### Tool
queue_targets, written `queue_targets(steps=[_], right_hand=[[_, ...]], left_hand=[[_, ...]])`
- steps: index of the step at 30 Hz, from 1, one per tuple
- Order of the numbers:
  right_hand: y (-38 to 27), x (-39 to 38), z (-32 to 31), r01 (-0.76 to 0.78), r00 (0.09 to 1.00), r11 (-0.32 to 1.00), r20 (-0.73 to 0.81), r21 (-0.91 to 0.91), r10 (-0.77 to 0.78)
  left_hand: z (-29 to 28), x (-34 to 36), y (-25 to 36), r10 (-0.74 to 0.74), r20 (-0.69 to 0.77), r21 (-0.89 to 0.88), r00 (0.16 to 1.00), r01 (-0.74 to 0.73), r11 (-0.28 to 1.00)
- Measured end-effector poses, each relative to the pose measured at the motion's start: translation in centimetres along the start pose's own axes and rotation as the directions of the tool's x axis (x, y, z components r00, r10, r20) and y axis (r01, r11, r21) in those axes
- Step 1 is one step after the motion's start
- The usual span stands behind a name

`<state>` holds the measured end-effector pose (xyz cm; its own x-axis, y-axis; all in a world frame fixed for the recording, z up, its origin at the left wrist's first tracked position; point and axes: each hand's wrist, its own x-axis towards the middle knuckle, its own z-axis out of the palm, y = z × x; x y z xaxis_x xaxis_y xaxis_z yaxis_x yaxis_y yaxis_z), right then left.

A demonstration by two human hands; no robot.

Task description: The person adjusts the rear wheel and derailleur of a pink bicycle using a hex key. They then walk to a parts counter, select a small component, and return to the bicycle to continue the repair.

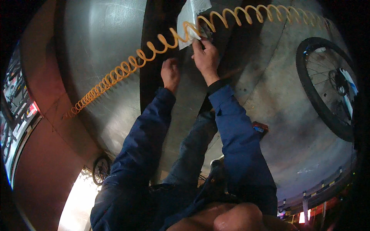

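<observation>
A crumpled white sheet point(189, 17), paper or thin plastic, hangs at the top middle. My right hand point(206, 58) pinches its lower edge between thumb and fingers. The orange coiled hose point(144, 54) stretches in front of the sheet, from the lower left to the upper right. Left of the right hand and a little lower, my left hand point(170, 74) is curled into a loose fist, apart from the sheet. Whatever its fingers may enclose is hidden. Dark blue sleeves cover both my forearms.
A bicycle wheel point(325, 82) with a black tyre stands at the right. Behind my right forearm, a small red and dark object point(260, 128) lies on the grey floor point(289, 154). Another wheel point(101, 170) shows at lower left, near a bright opening and a reddish wall point(46, 154).
</observation>
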<state>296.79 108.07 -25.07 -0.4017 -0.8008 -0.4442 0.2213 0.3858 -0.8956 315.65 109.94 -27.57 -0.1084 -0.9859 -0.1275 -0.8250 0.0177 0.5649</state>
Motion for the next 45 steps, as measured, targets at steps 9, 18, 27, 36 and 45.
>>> queue_targets(steps=[9, 18, 27, 36, 45], right_hand=[[-10.0, -2.7, -2.2, 0.493, 0.867, 0.863, 0.148, -0.107, -0.477], [-10.9, -14.2, -21.1, -0.037, 0.994, 0.792, -0.104, -0.610, -0.034], [-1.2, -24.6, -28.9, -0.058, 0.961, 0.613, 0.123, -0.788, 0.250], [-8.1, -28.2, -31.9, -0.449, 0.846, 0.838, -0.153, 0.312, 0.510], [-12.5, -24.7, -31.1, -0.261, 0.849, 0.816, -0.280, 0.517, 0.449]], left_hand=[[4.8, 6.2, 5.6, 0.064, 0.556, 0.204, 0.829, -0.210, 0.956], [-5.8, -2.2, 11.9, 0.111, 0.827, 0.088, 0.551, -0.323, 0.942], [-26.7, 4.1, 12.7, -0.150, 0.692, -0.405, 0.706, 0.551, 0.730], [-25.7, 19.7, -0.8, -0.210, 0.032, -0.405, 0.977, 0.205, 0.891], [-3.2, 27.2, 12.5, -0.045, 0.151, -0.138, 0.988, 0.066, 0.988]])
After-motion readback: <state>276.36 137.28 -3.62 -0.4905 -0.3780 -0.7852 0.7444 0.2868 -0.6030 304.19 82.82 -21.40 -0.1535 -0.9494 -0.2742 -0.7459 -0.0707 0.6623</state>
